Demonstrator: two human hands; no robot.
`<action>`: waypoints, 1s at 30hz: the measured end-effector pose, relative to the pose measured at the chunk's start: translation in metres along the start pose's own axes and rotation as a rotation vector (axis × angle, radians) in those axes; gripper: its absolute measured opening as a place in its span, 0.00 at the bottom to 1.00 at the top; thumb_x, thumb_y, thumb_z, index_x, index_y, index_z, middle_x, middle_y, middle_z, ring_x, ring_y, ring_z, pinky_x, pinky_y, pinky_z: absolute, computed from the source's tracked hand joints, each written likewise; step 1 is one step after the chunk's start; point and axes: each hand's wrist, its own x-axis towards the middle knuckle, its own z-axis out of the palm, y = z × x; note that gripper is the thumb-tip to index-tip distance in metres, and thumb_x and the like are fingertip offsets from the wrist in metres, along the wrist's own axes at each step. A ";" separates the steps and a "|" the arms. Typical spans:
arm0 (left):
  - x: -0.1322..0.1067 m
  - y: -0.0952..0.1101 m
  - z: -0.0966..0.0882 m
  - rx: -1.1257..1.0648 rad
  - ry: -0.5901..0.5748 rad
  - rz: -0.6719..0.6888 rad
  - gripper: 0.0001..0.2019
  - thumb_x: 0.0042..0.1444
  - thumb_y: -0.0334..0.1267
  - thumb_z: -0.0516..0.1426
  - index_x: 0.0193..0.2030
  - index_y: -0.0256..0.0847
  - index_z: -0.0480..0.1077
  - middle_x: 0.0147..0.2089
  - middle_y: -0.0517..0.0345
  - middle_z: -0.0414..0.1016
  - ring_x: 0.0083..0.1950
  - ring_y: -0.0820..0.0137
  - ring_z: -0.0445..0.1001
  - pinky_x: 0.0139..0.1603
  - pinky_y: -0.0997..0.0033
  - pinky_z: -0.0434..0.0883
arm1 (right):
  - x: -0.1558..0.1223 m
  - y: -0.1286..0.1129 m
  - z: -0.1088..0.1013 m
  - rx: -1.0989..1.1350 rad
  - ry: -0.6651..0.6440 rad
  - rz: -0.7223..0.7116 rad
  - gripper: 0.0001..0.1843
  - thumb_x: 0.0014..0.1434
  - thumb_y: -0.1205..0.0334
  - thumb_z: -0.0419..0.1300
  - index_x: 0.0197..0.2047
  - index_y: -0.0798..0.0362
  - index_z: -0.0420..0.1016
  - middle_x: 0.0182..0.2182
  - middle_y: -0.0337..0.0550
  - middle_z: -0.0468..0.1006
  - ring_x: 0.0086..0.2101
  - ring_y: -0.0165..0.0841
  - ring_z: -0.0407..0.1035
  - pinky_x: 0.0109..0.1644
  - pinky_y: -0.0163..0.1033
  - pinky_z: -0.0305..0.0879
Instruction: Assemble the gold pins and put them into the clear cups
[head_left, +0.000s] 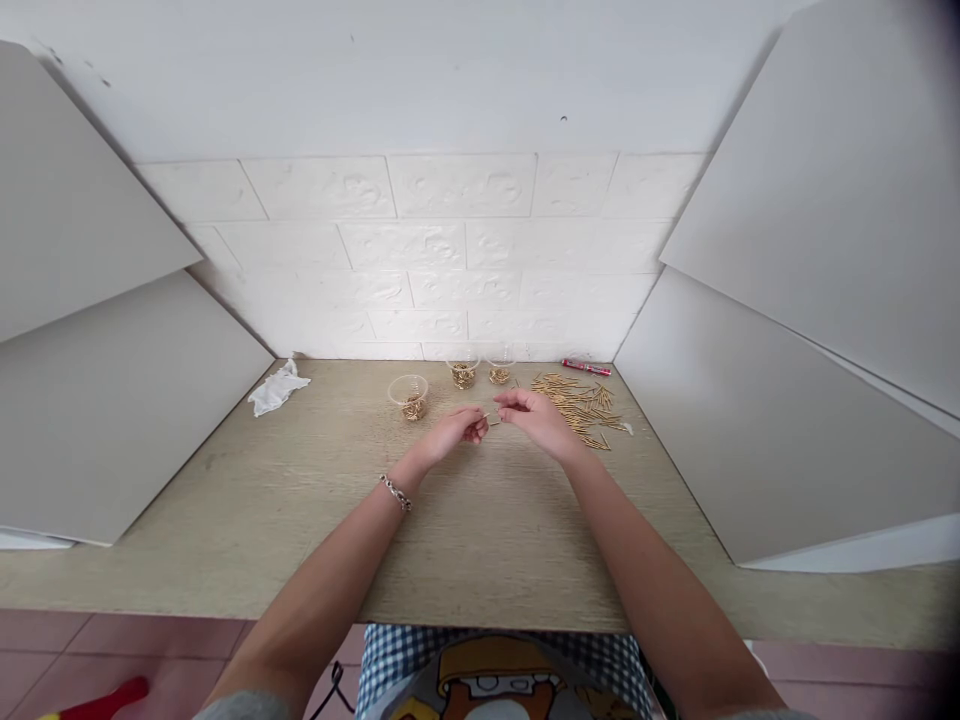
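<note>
Near the middle of the table, my left hand (459,430) is closed, pinching a thin gold pin (486,416) between thumb and fingers. Close by on the right, my right hand (534,416) has its thumb and fingertips nearly together, facing the left fingertips; anything between them is too small to make out. A short gold piece (493,424) shows in the gap between the hands. Beyond the left hand stands a clear plastic cup (409,386) with small gold parts inside. Partly behind the right hand lies a spread pile of gold pins (577,405).
Two more clear cups, a left one (463,372) and a right one (500,368), hold gold parts near the back wall. A red marker-like tube (586,368) lies at the back right, a crumpled white tissue (279,388) at the back left. Grey panels flank the wooden table (487,560).
</note>
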 end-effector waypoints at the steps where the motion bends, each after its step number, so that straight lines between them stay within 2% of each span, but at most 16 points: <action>1: -0.001 0.001 0.000 0.036 0.001 -0.004 0.12 0.49 0.44 0.49 0.23 0.38 0.61 0.26 0.60 0.64 0.28 0.75 0.63 0.34 0.72 0.64 | 0.000 0.000 0.001 -0.003 0.012 -0.015 0.14 0.49 0.68 0.58 0.41 0.55 0.73 0.35 0.43 0.76 0.36 0.30 0.70 0.44 0.38 0.64; 7: -0.002 0.007 0.000 0.296 0.010 0.028 0.14 0.49 0.47 0.52 0.28 0.37 0.67 0.29 0.60 0.68 0.29 0.74 0.65 0.35 0.73 0.64 | -0.001 0.001 0.005 -0.083 0.088 -0.123 0.15 0.49 0.72 0.55 0.42 0.54 0.72 0.33 0.41 0.75 0.33 0.28 0.69 0.42 0.37 0.66; 10: -0.001 0.006 -0.001 0.336 0.009 0.069 0.15 0.50 0.47 0.53 0.29 0.36 0.69 0.27 0.61 0.66 0.28 0.74 0.63 0.32 0.74 0.62 | -0.003 0.001 0.006 -0.187 0.103 -0.189 0.16 0.50 0.73 0.54 0.42 0.53 0.72 0.32 0.41 0.75 0.34 0.28 0.70 0.44 0.37 0.66; 14: 0.000 0.005 -0.005 0.444 0.071 0.089 0.16 0.51 0.48 0.52 0.29 0.36 0.70 0.22 0.63 0.61 0.25 0.76 0.58 0.27 0.75 0.56 | -0.005 0.001 0.007 -0.273 0.066 -0.214 0.16 0.51 0.74 0.54 0.42 0.53 0.73 0.32 0.41 0.76 0.35 0.29 0.71 0.45 0.39 0.66; 18: 0.000 0.004 -0.009 0.462 0.108 0.107 0.16 0.51 0.48 0.53 0.28 0.35 0.70 0.21 0.64 0.60 0.24 0.76 0.56 0.26 0.75 0.53 | -0.005 0.002 0.008 -0.303 0.037 -0.213 0.15 0.53 0.73 0.54 0.43 0.52 0.73 0.34 0.42 0.77 0.36 0.30 0.72 0.44 0.39 0.66; 22: 0.001 0.003 -0.010 0.471 0.143 0.126 0.16 0.50 0.48 0.54 0.30 0.35 0.72 0.24 0.63 0.64 0.26 0.76 0.58 0.28 0.75 0.55 | -0.006 0.001 0.007 -0.398 0.058 -0.225 0.13 0.55 0.72 0.54 0.42 0.53 0.74 0.37 0.45 0.78 0.37 0.31 0.72 0.43 0.39 0.66; 27: 0.000 0.003 -0.009 0.504 0.183 0.124 0.17 0.50 0.50 0.53 0.30 0.35 0.73 0.25 0.61 0.68 0.28 0.74 0.61 0.30 0.74 0.57 | -0.005 0.002 0.007 -0.514 0.052 -0.251 0.10 0.56 0.71 0.55 0.36 0.53 0.76 0.34 0.43 0.78 0.36 0.32 0.71 0.41 0.37 0.64; 30: 0.000 0.004 -0.008 0.507 0.203 0.116 0.18 0.49 0.50 0.53 0.30 0.35 0.73 0.27 0.60 0.70 0.29 0.73 0.63 0.31 0.74 0.59 | -0.004 0.005 0.009 -0.534 0.053 -0.250 0.09 0.56 0.71 0.55 0.36 0.53 0.76 0.34 0.43 0.78 0.36 0.33 0.71 0.41 0.38 0.64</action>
